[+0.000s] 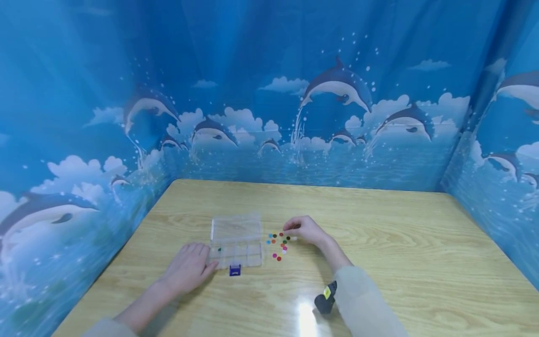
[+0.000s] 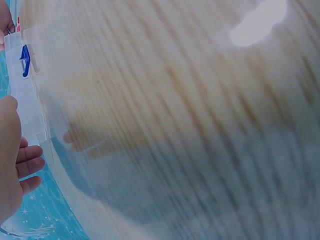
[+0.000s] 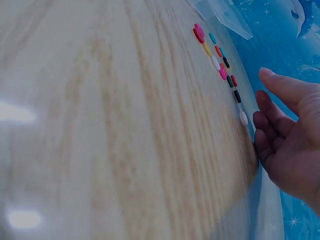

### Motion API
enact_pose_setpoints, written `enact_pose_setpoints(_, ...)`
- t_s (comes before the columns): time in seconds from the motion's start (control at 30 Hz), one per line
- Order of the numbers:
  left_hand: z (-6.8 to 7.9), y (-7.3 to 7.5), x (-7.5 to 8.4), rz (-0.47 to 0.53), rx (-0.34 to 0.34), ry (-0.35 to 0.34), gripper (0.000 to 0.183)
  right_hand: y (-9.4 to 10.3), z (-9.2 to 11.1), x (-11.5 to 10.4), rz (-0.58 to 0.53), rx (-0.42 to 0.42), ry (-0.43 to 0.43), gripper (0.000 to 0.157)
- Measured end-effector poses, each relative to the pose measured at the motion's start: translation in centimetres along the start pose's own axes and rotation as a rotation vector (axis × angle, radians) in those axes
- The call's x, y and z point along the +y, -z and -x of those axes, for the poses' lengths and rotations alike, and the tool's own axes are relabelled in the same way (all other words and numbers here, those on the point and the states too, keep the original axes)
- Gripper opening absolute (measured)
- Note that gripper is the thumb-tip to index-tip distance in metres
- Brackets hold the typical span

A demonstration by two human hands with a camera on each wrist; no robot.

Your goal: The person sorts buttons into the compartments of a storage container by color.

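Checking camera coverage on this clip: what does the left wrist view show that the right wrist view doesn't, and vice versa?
Left wrist only: the left hand, and the blue clasp on the clear plastic box.

Right wrist only: loose pink, black and green discs, and part of a printed dolphin.

Both: the box, the wood-grain table, the blue backdrop and the right hand, just a corner glimpse in the left wrist view.

A blue curtain (image 1: 236, 37), printed with dolphins (image 1: 337, 77) and white clouds (image 1: 284, 85), hangs along the far, left and right edges of the table (image 1: 387, 224). A bright glare (image 1: 307, 319) shows toward its near edge.
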State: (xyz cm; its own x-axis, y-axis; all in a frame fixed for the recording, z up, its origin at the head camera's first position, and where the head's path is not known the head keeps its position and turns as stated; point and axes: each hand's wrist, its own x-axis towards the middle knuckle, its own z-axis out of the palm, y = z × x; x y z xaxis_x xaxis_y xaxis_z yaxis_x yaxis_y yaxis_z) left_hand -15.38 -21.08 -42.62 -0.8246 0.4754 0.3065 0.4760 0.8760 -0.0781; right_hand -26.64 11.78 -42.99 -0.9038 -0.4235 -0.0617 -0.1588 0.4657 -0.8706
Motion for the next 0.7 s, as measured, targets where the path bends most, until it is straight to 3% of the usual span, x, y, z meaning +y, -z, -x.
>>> enact_pose_setpoints(0.23,0.01,0.0,-0.02,-0.005,0.001,-0.002,0.031,0.0,0.22,0.22,0.008,-0.095,0.035,0.017)
enact_pose_setpoints(0.47,-0.01,-0.04,0.01,0.002,-0.011,0.007,0.031,-0.11,0.24,0.38,0.026,-0.113,0.085,0.013)
enact_pose_setpoints(0.7,0.02,-0.17,-0.05,-0.001,-0.014,0.01,0.031,-0.26,0.15,0.46,0.074,-0.104,0.067,0.011)
